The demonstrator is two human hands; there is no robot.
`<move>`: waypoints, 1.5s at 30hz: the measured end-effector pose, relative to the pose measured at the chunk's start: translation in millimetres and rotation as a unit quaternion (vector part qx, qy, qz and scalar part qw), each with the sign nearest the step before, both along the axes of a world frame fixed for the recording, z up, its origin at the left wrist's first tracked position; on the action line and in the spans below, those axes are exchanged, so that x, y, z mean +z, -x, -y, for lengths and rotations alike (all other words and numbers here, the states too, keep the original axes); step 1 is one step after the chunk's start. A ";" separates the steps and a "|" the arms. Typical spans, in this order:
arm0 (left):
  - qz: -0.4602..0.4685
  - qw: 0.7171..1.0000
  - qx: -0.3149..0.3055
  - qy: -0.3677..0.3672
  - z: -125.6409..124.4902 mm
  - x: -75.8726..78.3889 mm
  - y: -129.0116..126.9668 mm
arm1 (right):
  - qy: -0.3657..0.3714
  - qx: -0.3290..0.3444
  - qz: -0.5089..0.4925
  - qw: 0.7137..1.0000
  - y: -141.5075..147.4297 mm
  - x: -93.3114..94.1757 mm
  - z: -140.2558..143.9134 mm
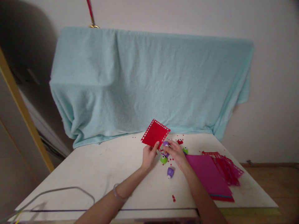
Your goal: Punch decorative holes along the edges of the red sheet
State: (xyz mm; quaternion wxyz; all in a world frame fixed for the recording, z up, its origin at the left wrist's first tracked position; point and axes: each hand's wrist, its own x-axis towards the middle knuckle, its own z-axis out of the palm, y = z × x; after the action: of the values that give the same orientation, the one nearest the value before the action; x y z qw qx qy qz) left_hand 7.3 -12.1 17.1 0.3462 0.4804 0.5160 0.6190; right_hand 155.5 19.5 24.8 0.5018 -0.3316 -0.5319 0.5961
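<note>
My left hand (149, 156) pinches the lower corner of a red paper square (155, 133), tilted up off the table. Punched holes run along its two upper edges and down the right side. In my right hand (175, 151) is a purple craft punch (165, 144), held against the paper's right edge. Just below the hands lie a green punch with an eye-like spot (163, 159) and another purple punch (170, 172). A second green punch (185, 150) sits behind my right hand, partly hidden by it. Small red paper bits are scattered around them.
Right of my forearm is a stack of magenta and red paper (207, 174), with punched red sheets (227, 169) beside it. A light blue cloth (149, 84) hangs behind the white table (112, 168). A grey cable (67, 188) crosses the front left.
</note>
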 end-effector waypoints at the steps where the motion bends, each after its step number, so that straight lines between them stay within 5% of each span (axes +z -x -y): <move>1: 0.000 1.000 -0.003 -0.001 0.2 0.5 -0.2 | -0.002 -0.002 0.000 1.000 -0.1 0.3 0.3; 26: -0.007 1.000 -0.006 0.017 -4.5 -9.4 -0.4 | -0.014 0.034 0.033 0.999 -0.5 -10.3 -6.2; 45: -0.075 0.996 -0.034 0.020 4.7 4.2 -2.9 | -0.004 0.014 0.038 0.999 2.4 -3.2 -0.1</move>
State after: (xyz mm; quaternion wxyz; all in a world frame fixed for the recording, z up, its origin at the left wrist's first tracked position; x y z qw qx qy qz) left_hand 10.1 -16.7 21.3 0.3373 0.5358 0.5362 0.5582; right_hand 153.1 19.7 21.6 0.4741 -0.3442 -0.5573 0.5884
